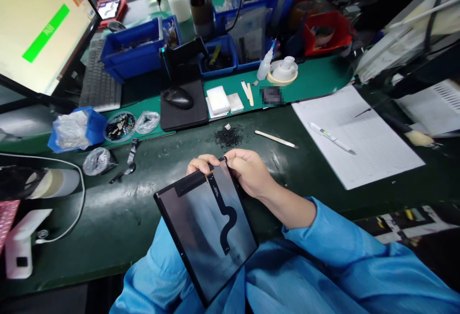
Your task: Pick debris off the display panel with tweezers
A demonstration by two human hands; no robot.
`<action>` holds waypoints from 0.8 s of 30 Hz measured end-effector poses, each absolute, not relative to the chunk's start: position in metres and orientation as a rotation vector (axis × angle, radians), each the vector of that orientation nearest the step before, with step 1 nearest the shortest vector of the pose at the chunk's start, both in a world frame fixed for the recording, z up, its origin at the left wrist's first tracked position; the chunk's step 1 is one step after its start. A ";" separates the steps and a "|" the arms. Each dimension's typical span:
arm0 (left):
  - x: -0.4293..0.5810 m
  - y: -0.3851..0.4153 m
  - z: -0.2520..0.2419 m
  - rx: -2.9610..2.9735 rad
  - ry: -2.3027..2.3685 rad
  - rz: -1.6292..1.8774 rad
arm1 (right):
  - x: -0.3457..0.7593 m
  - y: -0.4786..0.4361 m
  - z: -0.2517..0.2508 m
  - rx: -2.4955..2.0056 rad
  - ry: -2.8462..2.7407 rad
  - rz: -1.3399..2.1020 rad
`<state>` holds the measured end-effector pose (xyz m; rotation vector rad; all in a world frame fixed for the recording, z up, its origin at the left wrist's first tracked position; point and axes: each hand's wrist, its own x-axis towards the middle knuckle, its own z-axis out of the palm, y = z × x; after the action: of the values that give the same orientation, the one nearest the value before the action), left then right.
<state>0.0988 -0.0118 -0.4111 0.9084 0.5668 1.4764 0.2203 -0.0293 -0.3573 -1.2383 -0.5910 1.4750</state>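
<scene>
A tablet display panel (194, 223) is held up at a tilt in front of my body, its shiny back facing me. A black flex cable (228, 213) curves down across that back from an orange strip near the top edge. My left hand (201, 163) grips the panel's top edge from behind; only its fingertips show above the edge. At the top right corner, my right hand (247, 170) is closed with thumb and fingers pinched on the edge. Just beyond the panel lies a pile of small black scraps (229, 136) on the bench.
A white stick (276, 139) lies near the scraps. Paper with a pen (332, 138) is at right. A mouse (178, 97), blue bins (132, 48), a red bin (327, 34) and a dropper bottle (266, 62) line the back. A monitor (43, 22) stands at upper left.
</scene>
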 end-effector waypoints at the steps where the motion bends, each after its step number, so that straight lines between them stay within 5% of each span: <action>1: 0.099 -0.012 -0.411 0.908 0.567 1.470 | 0.220 -0.029 -0.357 -1.236 -0.586 1.478; 24: 0.109 -0.008 -0.419 0.927 0.540 1.683 | 0.219 -0.031 -0.360 -1.212 -0.578 1.467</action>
<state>0.1087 -0.0083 -0.4195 0.9267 0.5398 1.6835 0.2194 -0.0310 -0.3603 -1.2115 -0.5785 1.4675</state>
